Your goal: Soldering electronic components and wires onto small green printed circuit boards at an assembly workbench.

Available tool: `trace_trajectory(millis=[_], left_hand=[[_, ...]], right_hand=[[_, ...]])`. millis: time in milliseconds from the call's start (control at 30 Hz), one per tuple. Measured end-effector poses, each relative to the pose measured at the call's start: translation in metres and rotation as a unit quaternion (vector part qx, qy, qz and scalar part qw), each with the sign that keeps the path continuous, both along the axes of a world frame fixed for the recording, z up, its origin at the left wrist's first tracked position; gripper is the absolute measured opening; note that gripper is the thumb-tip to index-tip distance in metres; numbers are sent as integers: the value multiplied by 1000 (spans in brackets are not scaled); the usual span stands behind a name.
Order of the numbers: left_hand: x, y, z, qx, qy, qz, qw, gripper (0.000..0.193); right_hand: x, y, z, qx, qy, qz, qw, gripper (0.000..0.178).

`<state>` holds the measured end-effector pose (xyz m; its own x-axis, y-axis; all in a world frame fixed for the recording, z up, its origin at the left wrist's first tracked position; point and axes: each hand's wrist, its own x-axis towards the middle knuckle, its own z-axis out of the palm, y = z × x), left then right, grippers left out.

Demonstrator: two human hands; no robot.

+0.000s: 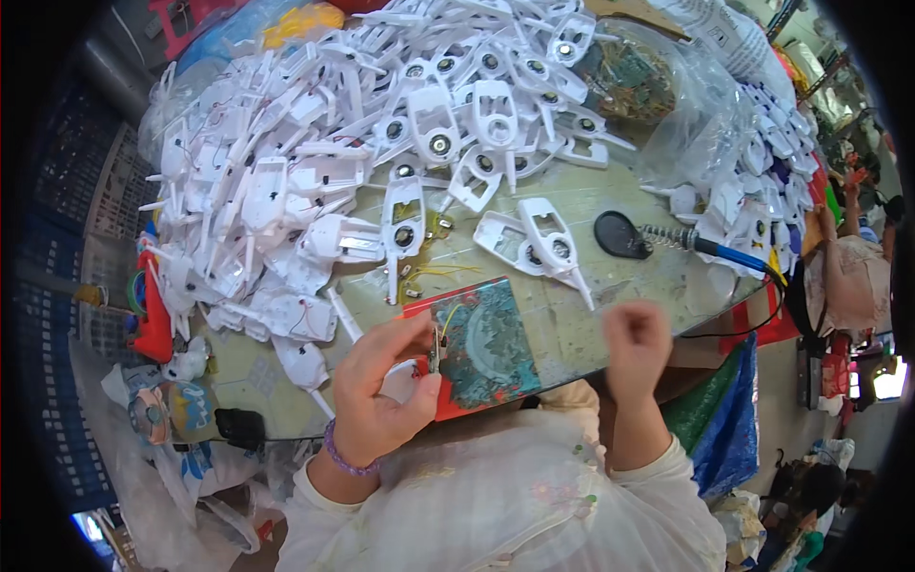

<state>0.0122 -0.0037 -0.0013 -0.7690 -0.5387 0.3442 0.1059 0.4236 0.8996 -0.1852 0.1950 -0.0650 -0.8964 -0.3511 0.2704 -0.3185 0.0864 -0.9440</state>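
Observation:
My left hand (pixel 381 386) pinches a small metal part with thin wires at its fingertips, held over the left edge of a red-bordered, teal-stained work pad (pixel 486 343) at the table's near edge. My right hand (pixel 637 341) hovers to the right of the pad with its fingers curled in; whether it holds anything is unclear. Two white plastic shells (pixel 534 238) lie just beyond the pad. A soldering iron (pixel 710 246) with a blue handle rests in a spring stand on a black base (pixel 620 234), beyond my right hand.
A large heap of white plastic shells (pixel 315 172) covers the far and left table. A clear bag of small parts (pixel 648 86) sits far right, with more shells (pixel 762 181) beside it. A stray shell (pixel 402 224) lies beyond the pad. Crates stand at left.

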Motion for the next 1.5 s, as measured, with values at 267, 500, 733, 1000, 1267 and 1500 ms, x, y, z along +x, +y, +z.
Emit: trace_trajectory(millis=[267, 500, 733, 1000, 1267, 1500], left_hand=[[16, -4, -3, 199, 28, -43, 979, 53], [29, -19, -16, 199, 63, -69, 975, 52], [30, -23, -16, 153, 29, -53, 986, 48], [30, -23, -15, 119, -15, -57, 991, 48], [25, -26, -16, 59, 3, -54, 997, 48], [24, -26, -16, 32, 1, -60, 998, 50]], right_hand=[[34, -103, 67, 91, 264, 414, 866, 66], [29, -110, 59, 59, 139, 499, 853, 31], [43, -105, 76, 54, -12, 417, 907, 32], [31, -119, 62, 29, 281, 350, 893, 27], [45, -100, 67, 34, 350, 310, 883, 21], [49, -97, 61, 24, 496, 276, 823, 31]])
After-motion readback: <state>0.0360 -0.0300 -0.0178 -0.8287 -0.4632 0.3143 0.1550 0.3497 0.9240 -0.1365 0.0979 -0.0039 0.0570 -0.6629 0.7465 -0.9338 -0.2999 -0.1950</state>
